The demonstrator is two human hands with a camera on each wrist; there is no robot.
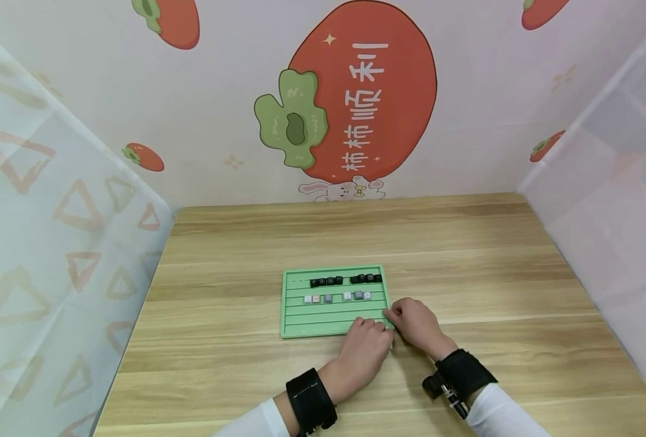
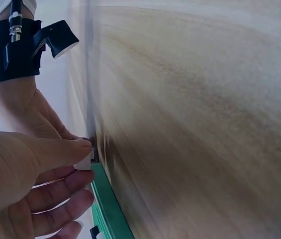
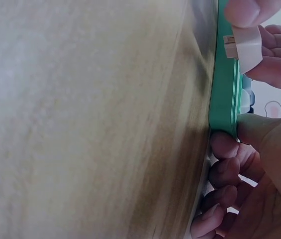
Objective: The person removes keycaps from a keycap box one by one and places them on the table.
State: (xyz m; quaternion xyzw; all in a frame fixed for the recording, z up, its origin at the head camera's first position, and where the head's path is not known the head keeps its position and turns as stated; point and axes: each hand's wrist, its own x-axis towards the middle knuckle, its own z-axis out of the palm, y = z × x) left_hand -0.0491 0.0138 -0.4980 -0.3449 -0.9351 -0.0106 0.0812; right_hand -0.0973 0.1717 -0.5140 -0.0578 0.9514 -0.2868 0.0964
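Note:
A green ridged tray (image 1: 323,318) lies on the wooden table, bearing a row of black keycaps (image 1: 330,281) and, below it, a row of white, grey and beige keycaps (image 1: 329,298). Between thumb and forefinger my left hand (image 1: 362,353) pinches a white keycap (image 3: 250,52), held over the tray's near right corner; its stem side shows in the right wrist view. My right hand (image 1: 414,323) grips the tray's right edge near that corner, thumb on top and forefinger against the side. In the head view the left fingers hide the pinched keycap.
The wooden table (image 1: 202,291) reaches out around the tray. Behind it stands a printed backdrop (image 1: 464,121) with persimmon drawings, and pale curtains (image 1: 55,212) flank both sides. Each wrist wears a black strap (image 1: 309,397) with a camera.

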